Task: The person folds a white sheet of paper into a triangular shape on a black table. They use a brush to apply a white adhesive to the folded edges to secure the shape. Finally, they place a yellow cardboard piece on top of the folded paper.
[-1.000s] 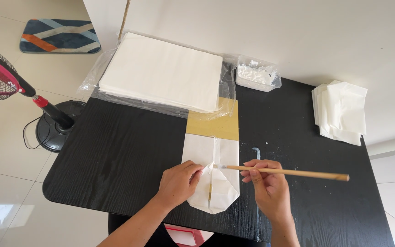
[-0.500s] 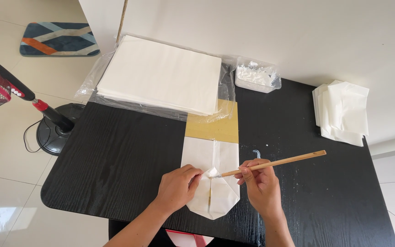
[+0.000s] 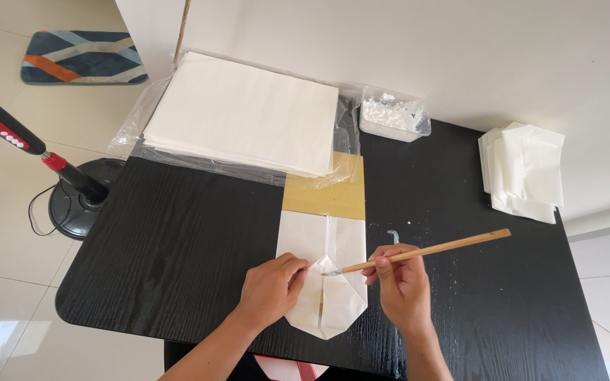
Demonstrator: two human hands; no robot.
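Pinching a wooden brush [image 3: 425, 250] in the right hand [image 3: 400, 282], a person dabs a folded white paper bag [image 3: 323, 271] mid-counter, left hand [image 3: 271, 286] pressing its flap; surplus paste could smear the black counter [image 3: 178, 247].

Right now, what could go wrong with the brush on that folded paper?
1. The brush tip sits at the flap edge; paste could stray onto the black table.
2. The left hand pins the folded paper close to the tip, so fingers may get smeared.
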